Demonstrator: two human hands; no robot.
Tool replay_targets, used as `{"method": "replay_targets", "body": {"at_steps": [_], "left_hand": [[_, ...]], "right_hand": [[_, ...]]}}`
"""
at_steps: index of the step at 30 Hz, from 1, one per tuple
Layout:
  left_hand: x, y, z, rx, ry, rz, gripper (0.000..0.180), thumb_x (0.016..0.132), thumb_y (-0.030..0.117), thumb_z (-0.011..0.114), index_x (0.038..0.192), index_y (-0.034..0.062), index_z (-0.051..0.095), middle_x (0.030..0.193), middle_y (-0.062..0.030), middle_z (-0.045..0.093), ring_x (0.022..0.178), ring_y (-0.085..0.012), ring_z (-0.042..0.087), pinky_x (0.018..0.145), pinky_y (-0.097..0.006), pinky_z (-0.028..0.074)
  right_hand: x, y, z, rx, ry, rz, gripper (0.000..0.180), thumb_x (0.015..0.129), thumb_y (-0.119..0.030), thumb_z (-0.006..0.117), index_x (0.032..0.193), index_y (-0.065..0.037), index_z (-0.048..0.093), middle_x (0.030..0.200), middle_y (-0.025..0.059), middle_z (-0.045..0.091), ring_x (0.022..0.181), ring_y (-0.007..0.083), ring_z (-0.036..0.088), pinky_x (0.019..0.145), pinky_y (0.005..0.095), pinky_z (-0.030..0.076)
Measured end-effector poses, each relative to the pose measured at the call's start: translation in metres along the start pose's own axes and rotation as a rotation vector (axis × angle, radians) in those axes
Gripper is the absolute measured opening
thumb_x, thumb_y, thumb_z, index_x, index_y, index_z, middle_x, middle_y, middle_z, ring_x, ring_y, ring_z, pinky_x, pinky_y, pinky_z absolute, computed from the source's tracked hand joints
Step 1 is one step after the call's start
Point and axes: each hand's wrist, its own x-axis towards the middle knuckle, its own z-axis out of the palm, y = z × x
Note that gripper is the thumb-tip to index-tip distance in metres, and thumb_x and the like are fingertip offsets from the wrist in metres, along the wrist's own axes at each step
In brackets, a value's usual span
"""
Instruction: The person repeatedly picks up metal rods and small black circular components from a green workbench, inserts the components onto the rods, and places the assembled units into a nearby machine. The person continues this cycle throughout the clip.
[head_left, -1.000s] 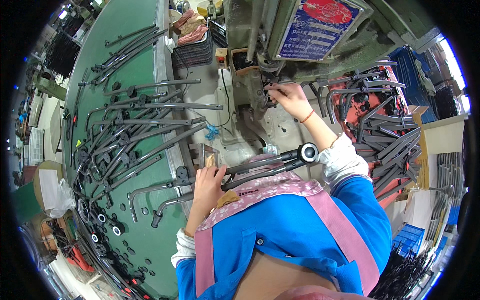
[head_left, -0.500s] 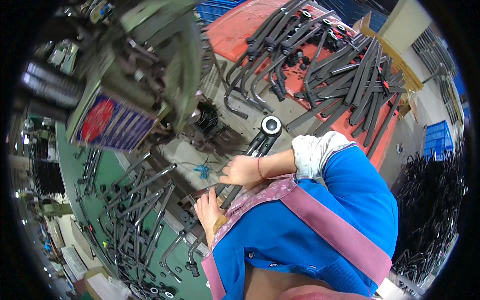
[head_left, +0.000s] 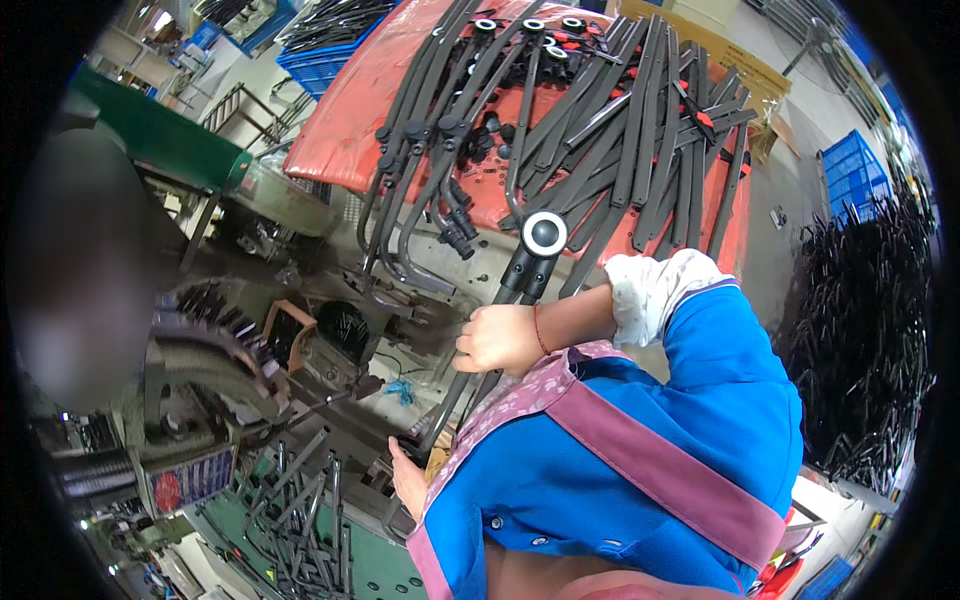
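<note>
A pair of black tubes [head_left: 460,398] runs slantwise close to my apron, joined at the top by a round black hinge [head_left: 543,233] with a white ring. My right hand [head_left: 500,338] is closed around the tubes below that hinge. My left hand [head_left: 408,480] is down by their lower end, a finger stretched out along the side. The apron and wrist hide part of this hand, and I cannot tell how firmly it touches the tubes.
Ahead, a red-covered table [head_left: 330,130] bears many dark bars and bent tubes. A machine [head_left: 190,400] stands at left beside a green table [head_left: 375,560] with loose tubes. Dark parts [head_left: 860,350] are heaped at right, near a blue crate [head_left: 855,175]. A blurred grey shape fills the far left.
The view has swung, so the machine appears lower and farther left, and more of the red table shows. My left hand has slid down the tubes, away from my right, which keeps its grip.
</note>
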Motion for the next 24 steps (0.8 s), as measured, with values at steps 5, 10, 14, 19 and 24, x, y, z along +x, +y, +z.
{"method": "replay_targets", "body": {"at_steps": [5, 10, 14, 19, 24], "left_hand": [[0.007, 0.026, 0.016, -0.065, 0.045, 0.118, 0.090, 0.075, 0.031, 0.073, 0.149, 0.0061, 0.028, 0.110, -0.0263, 0.062, 0.103, -0.0437, 0.060, 0.087, -0.046, 0.047], [0.001, 0.084, 0.007, -0.067, 0.192, 0.148, 0.100, 0.065, 0.035, 0.081, 0.147, 0.0052, 0.032, 0.106, -0.0264, 0.062, 0.098, -0.0436, 0.061, 0.085, -0.047, 0.047], [0.009, 0.087, 0.023, -0.091, 0.209, 0.130, 0.099, 0.066, 0.038, 0.080, 0.147, 0.0053, 0.033, 0.102, -0.0260, 0.062, 0.095, -0.0444, 0.060, 0.083, -0.048, 0.046], [0.006, 0.085, 0.036, -0.116, 0.331, 0.203, 0.096, 0.068, 0.035, 0.078, 0.147, 0.0052, 0.033, 0.097, -0.0263, 0.060, 0.090, -0.0447, 0.059, 0.079, -0.048, 0.045], [0.000, 0.081, 0.044, -0.045, 0.361, 0.153, 0.099, 0.066, 0.035, 0.079, 0.147, 0.0052, 0.033, 0.088, -0.0237, 0.058, 0.085, -0.0436, 0.057, 0.075, -0.048, 0.043]], "right_hand": [[-0.067, 0.022, -0.053, 0.239, 0.362, 0.132, 0.047, 0.066, -0.025, 0.078, 0.109, -0.010, 0.064, 0.092, 0.0100, 0.062, 0.094, 0.0330, 0.060, 0.082, 0.0425, 0.050], [-0.219, 0.115, -0.100, -0.411, 0.350, 1.029, 0.013, 0.076, -0.013, 0.063, 0.086, -0.009, 0.068, 0.080, 0.0097, 0.063, 0.082, 0.0299, 0.064, 0.075, 0.0416, 0.054], [-0.299, 0.191, -0.058, -0.493, -0.203, 0.823, 0.020, 0.078, -0.014, 0.062, 0.097, -0.015, 0.070, 0.105, 0.0053, 0.062, 0.105, 0.0239, 0.061, 0.083, 0.0373, 0.052], [-0.273, 0.236, -0.068, -0.471, -0.659, 0.849, 0.036, 0.074, -0.018, 0.071, 0.109, -0.026, 0.069, 0.119, 0.0002, 0.060, 0.113, 0.0224, 0.058, 0.086, 0.0399, 0.048], [-0.268, 0.266, -0.075, -0.285, -0.845, 0.825, 0.048, 0.062, -0.031, 0.081, 0.107, -0.022, 0.066, 0.103, 0.0031, 0.067, 0.102, 0.0261, 0.064, 0.082, 0.0451, 0.049]]}}
